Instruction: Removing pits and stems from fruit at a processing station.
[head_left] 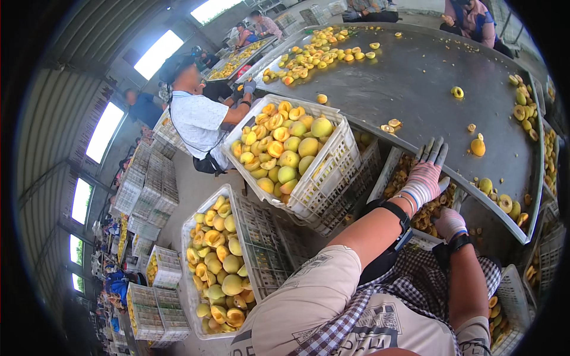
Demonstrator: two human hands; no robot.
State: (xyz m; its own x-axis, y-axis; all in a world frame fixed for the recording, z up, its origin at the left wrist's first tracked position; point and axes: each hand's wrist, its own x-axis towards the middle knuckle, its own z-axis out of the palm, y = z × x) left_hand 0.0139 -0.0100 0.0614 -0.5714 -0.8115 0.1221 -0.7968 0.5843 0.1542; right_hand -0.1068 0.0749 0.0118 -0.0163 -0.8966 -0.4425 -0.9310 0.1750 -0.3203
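Note:
My left hand [426, 174], in a striped glove with grey fingers, lies over the near edge of the metal table [409, 89]. Its fingers are stretched out with nothing held. Below it, my right hand [450, 225] is curled above a crate of peach stones and scraps [409, 175]. Whatever its fingers hold, if anything, is hidden. Beyond my left hand, a few cut peach pieces [390, 125] lie on the tabletop. A whole-looking yellow peach [478, 146] rests farther right, with pitted halves [504, 203] along the table's right side.
A white crate heaped with peaches [285, 148] stands at the table's left corner. Another full crate [217, 267] sits lower left. A co-worker [199, 113] works at the table's left side, and more people sit beyond. Stacked crates [145, 190] line the left.

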